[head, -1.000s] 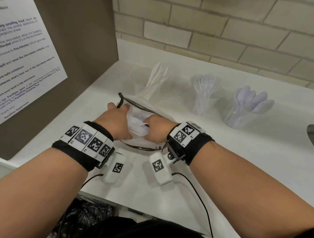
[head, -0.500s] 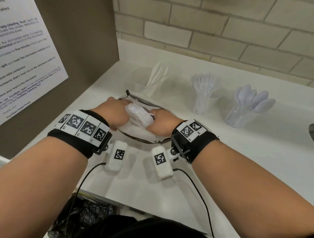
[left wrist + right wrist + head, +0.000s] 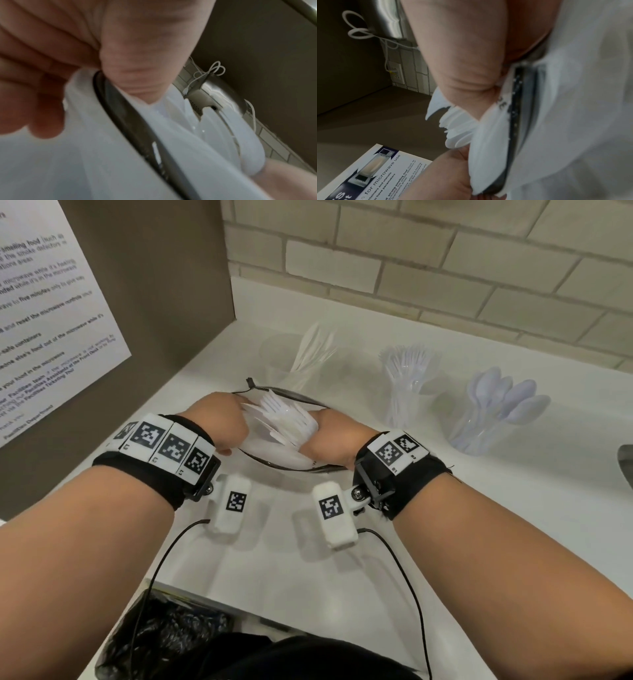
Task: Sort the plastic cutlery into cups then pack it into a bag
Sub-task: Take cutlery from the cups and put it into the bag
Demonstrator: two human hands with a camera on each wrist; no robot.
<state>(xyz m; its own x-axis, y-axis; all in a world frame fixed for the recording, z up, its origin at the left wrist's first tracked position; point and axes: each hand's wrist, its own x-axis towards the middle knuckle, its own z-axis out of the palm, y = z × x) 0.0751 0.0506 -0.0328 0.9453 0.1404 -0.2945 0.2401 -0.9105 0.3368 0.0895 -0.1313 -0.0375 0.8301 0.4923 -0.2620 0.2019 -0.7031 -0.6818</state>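
Observation:
A clear bag with a black zip rim (image 3: pixel 284 470) lies on the white counter (image 3: pixel 479 508) between my hands. My left hand (image 3: pixel 219 422) pinches the bag's rim (image 3: pixel 120 105) by thumb and curled fingers. My right hand (image 3: pixel 332 440) grips a bundle of white plastic knives (image 3: pixel 281 419), fanned out at the bag's mouth. The knife ends (image 3: pixel 453 129) show under my right thumb. Behind stand three clear cups: more knives (image 3: pixel 301 361), forks (image 3: pixel 407 385), spoons (image 3: pixel 496 409).
A brown panel with a printed notice (image 3: pixel 51 320) walls the left side. A brick wall (image 3: pixel 411 268) runs behind the cups. A metal object (image 3: pixel 627 467) shows at the right edge. A black bin bag (image 3: pixel 164 642) sits below the counter's front edge.
The knives, a tight bundle half a second ago, now spread into a fan between my hands. Both hands have stayed at the bag's mouth, shifting slightly away from me.

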